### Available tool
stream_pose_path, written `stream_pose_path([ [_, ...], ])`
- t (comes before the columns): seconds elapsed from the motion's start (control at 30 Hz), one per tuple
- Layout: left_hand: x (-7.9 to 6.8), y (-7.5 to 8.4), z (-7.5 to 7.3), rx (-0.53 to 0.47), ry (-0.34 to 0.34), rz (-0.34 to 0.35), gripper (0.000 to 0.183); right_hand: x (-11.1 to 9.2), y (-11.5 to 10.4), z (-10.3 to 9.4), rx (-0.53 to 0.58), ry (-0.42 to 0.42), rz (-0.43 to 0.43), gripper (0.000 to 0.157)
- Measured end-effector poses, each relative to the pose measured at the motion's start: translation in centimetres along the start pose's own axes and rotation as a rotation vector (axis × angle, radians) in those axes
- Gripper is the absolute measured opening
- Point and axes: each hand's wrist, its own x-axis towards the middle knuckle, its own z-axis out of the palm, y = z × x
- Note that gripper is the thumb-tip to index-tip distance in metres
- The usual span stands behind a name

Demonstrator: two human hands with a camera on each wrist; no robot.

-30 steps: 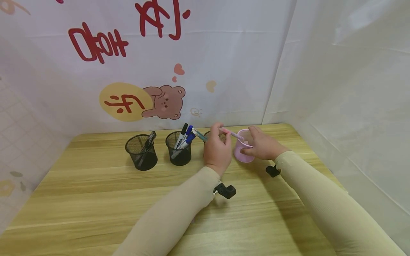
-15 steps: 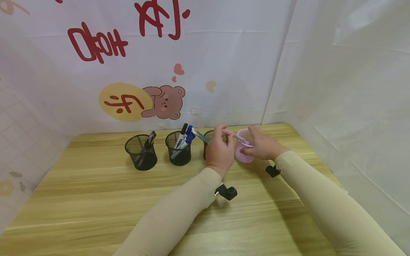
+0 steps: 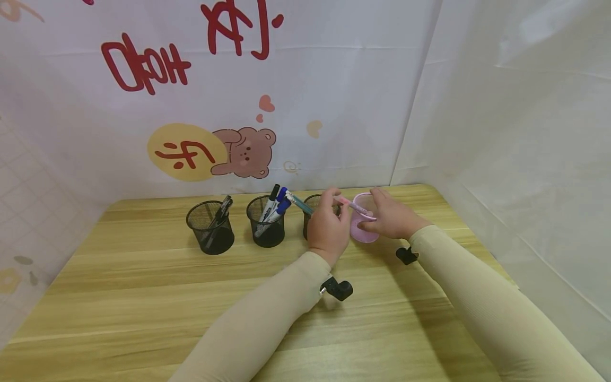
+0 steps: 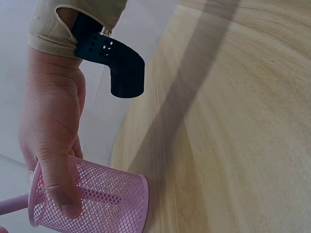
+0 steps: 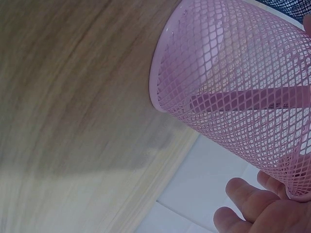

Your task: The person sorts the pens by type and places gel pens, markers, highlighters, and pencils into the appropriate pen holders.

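Note:
In the head view my left hand (image 3: 329,228) pinches a pink and purple pen (image 3: 358,207) by its upper end. The pen slants down to the right, its lower part inside a pink mesh pen cup (image 3: 364,229). My right hand (image 3: 393,215) grips that cup near the rim, thumb in front and fingers behind. Through the mesh the pen (image 5: 243,100) shows in the right wrist view, its end above the cup's base. The left wrist view shows the right thumb pressed along the cup (image 4: 99,194). Partly behind my left hand is a black mesh cup (image 3: 312,200).
A teal pen (image 3: 299,203) leans left out of the partly hidden black cup. Left of it stand a black mesh cup (image 3: 269,236) with blue- and black-capped markers and another black cup (image 3: 217,241) with dark pens. A white printed curtain (image 3: 334,106) hangs behind the wooden table (image 3: 143,297).
My left hand has shifted slightly to the right, and the pen has gone a little deeper into the pink cup. The right hand and the cup have hardly moved.

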Motion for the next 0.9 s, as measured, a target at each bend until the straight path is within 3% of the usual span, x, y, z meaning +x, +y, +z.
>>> stream_pose_path([
  [0.4, -0.11, 0.15, -0.05, 0.037, -0.035, -0.006, 0.026, -0.17, -0.11, 0.00, 0.003, 0.018, -0.015, 0.100],
  [0.7, -0.17, 0.10, -0.24, 0.071, -0.053, 0.034, 0.023, -0.20, -0.23, -0.01, 0.008, 0.032, -0.025, 0.091],
  [0.9, -0.39, 0.08, -0.69, 0.053, -0.091, 0.051, 0.025, -0.23, -0.19, 0.03, 0.009, 0.026, -0.022, 0.097],
])
